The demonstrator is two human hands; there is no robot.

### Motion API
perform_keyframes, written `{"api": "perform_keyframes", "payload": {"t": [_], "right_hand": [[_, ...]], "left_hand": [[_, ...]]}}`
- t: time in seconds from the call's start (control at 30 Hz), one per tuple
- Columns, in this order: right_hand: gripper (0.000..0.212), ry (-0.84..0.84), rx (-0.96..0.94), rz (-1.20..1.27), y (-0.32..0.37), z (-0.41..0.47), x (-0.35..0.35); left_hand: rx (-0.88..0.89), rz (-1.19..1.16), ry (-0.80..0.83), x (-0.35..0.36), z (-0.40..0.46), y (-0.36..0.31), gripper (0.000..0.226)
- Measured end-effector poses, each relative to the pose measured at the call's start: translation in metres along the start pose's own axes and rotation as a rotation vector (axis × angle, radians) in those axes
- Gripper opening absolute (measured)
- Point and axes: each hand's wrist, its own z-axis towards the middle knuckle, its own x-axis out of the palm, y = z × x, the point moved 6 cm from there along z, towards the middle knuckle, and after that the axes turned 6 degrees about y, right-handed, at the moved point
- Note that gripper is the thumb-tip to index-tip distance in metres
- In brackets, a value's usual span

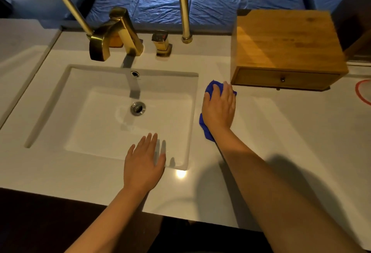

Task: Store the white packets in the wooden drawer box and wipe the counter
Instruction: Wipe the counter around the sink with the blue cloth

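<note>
My right hand (219,108) presses flat on a blue cloth (204,130) lying on the white counter (291,136), just right of the sink and in front of the wooden drawer box (285,47). The box's drawer (285,79) is closed, its small knob facing me. My left hand (143,164) hovers open, fingers spread, over the sink's front rim and holds nothing. No white packets are in sight.
A rectangular white sink (80,112) fills the middle, with a brass faucet (114,33) and handle (161,42) behind it. Brass mirror legs (185,21) stand at the back. A red ring (361,92) marks the counter at far right.
</note>
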Motion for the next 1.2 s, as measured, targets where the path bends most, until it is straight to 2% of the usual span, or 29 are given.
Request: {"api": "perform_keyframes", "payload": {"t": [0.17, 0.27, 0.4, 0.5, 0.6, 0.7, 0.8, 0.87, 0.9, 0.97, 1.0, 1.1, 1.2], "right_hand": [[0.054, 0.058, -0.162, -0.268, -0.02, -0.019, -0.007], [0.056, 0.153, -0.101, -0.205, -0.025, -0.018, -0.001], [0.059, 0.134, 0.046, -0.085, -0.011, -0.007, 0.009], [0.062, 0.09, -0.027, -0.175, -0.007, -0.006, 0.011], [0.058, 0.096, -0.091, -0.164, -0.001, -0.002, 0.012], [0.051, 0.12, -0.17, -0.023, 0.018, -0.004, 0.021], [0.041, 0.227, -0.127, 0.246, 0.042, -0.01, 0.032], [0.033, 0.273, -0.139, 0.317, 0.058, -0.018, 0.035], [0.032, 0.343, -0.126, 0.409, 0.063, -0.024, 0.037], [0.032, 0.36, -0.16, 0.534, 0.065, -0.042, 0.033], [0.032, 0.289, -0.224, 0.464, 0.063, -0.054, 0.024], [0.033, 0.129, -0.202, 0.267, 0.029, -0.107, 0.005], [0.039, 0.112, -0.116, 0.25, 0.001, -0.144, 0.023]], "left_hand": [[0.002, -0.003, 0.004, -0.001, 0.0, -0.001, 0.065], [0.003, -0.003, 0.001, -0.001, 0.0, 0.0, 0.065], [0.001, -0.001, 0.003, -0.001, 0.0, 0.0, 0.064], [0.007, 0.001, 0.008, -0.002, 0.001, -0.001, 0.064], [0.006, -0.002, 0.014, -0.001, 0.0, 0.0, 0.065], [0.001, 0.01, 0.009, 0.0, 0.001, 0.001, 0.066], [0.005, 0.021, 0.004, 0.001, 0.003, 0.0, 0.066], [0.009, 0.021, 0.001, 0.001, 0.003, 0.001, 0.066], [0.01, 0.018, -0.002, 0.001, 0.002, 0.001, 0.066], [0.013, 0.011, -0.008, 0.0, 0.001, 0.001, 0.066], [0.018, 0.005, -0.01, 0.0, 0.001, 0.001, 0.066], [0.023, -0.018, -0.02, -0.001, 0.001, 0.001, 0.065], [0.034, -0.021, -0.036, -0.001, 0.0, 0.001, 0.061]]}}
